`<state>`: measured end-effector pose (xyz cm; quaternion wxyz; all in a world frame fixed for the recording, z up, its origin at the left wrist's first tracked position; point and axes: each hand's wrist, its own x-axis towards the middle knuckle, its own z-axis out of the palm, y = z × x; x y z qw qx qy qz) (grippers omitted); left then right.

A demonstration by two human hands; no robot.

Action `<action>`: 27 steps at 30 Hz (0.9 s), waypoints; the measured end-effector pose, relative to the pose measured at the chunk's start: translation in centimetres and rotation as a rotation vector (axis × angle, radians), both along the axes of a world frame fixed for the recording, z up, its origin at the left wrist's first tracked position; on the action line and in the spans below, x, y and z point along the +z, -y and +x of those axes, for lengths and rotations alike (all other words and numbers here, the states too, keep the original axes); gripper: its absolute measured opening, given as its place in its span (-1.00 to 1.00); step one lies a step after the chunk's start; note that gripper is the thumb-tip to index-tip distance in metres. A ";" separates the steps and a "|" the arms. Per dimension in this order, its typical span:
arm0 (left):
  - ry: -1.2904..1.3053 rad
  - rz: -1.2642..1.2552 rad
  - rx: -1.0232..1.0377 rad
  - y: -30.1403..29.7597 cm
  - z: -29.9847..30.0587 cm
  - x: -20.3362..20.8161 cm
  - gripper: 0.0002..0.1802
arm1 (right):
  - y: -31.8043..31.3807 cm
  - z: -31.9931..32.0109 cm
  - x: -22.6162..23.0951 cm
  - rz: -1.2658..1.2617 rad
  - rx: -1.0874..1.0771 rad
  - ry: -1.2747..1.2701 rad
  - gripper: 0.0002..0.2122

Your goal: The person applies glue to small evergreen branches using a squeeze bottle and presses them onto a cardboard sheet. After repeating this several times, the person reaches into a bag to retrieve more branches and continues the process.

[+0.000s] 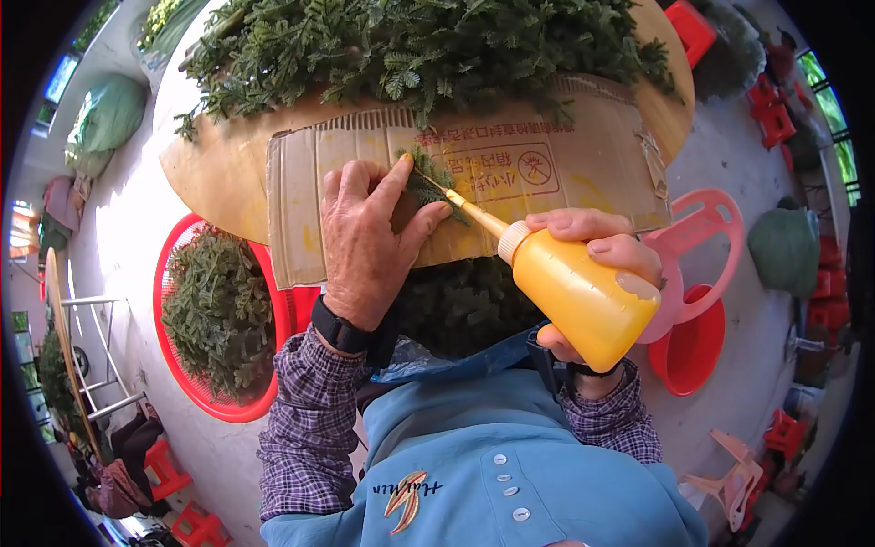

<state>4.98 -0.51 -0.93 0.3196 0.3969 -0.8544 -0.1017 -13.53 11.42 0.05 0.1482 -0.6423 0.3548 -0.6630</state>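
Observation:
My left hand (pixel 365 228) rests on a flat piece of cardboard (pixel 305 201). Its index finger and thumb hold a small green fir-like sprig (pixel 427 187) down against the cardboard, and that index fingertip looks stained yellow. My right hand (pixel 620 251) is wrapped round a squeeze bottle (pixel 579 287) of yellow liquid, tilted so that its long thin nozzle points up and left. The nozzle's tip meets the sprig or lies just over it; which one, I cannot tell. Part of the sprig is hidden behind my left fingers.
A thick heap of green sprigs (pixel 410 55) covers the far side of the round wooden table (pixel 219 164). At left stands a red basket (pixel 164 319) filled with sprigs. More greenery lies in my lap under the cardboard. On the right are a pink stool (pixel 720 264) and a red bucket (pixel 688 356).

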 end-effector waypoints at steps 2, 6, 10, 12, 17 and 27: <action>0.018 0.018 0.003 0.0 0.0 0.2 -0.44 | -0.4 0.0 0.0 -0.014 -0.003 0.033 -0.37; 0.024 0.003 -0.003 -0.1 0.0 0.4 -0.50 | -1.2 -0.2 0.2 0.015 -0.013 0.038 -0.38; -0.008 -0.009 -0.012 -0.1 0.0 0.3 -0.57 | -2.0 -0.5 0.6 0.018 0.000 0.031 -0.39; -0.004 -0.011 -0.007 -0.2 -0.1 0.3 -0.59 | -2.4 -0.5 0.7 0.026 0.000 0.042 -0.40; -0.014 -0.024 0.005 -0.3 -0.2 0.1 -0.62 | -3.3 -0.6 0.6 0.036 0.010 0.071 -0.41; -0.028 -0.035 0.021 -0.4 -0.3 -0.1 -0.68 | -5.1 -0.6 0.8 0.046 0.004 0.068 -0.42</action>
